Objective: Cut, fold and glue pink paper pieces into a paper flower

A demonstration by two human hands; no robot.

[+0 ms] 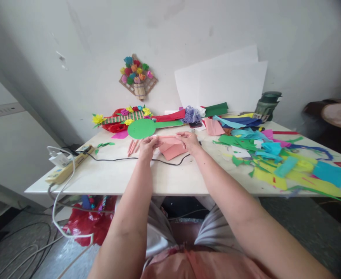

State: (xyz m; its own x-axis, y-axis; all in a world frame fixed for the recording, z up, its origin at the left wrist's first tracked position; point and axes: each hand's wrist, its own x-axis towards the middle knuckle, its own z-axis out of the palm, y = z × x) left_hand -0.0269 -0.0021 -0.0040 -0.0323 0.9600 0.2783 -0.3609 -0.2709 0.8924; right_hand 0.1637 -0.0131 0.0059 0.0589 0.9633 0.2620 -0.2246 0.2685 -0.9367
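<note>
Between my left hand [149, 145] and my right hand [190, 142] a strip of pink crepe paper [168, 137] is held level above the table, one end in each hand's fingers. Both hands are closed on it. Just below it a larger piece of pink paper [172, 152] lies flat. To the left of my left hand rest several thin pink paper rolls [133, 146]. Behind the hands is a round green paper shape [141, 129] with a long green strip reaching right.
Scraps of coloured paper [275, 155] cover the table's right side. A green bottle [267, 106] stands at the back right. A power strip [68, 167] lies at the left edge, and a black cable [115, 159] crosses in front. Paper flowers [135, 71] hang on the wall.
</note>
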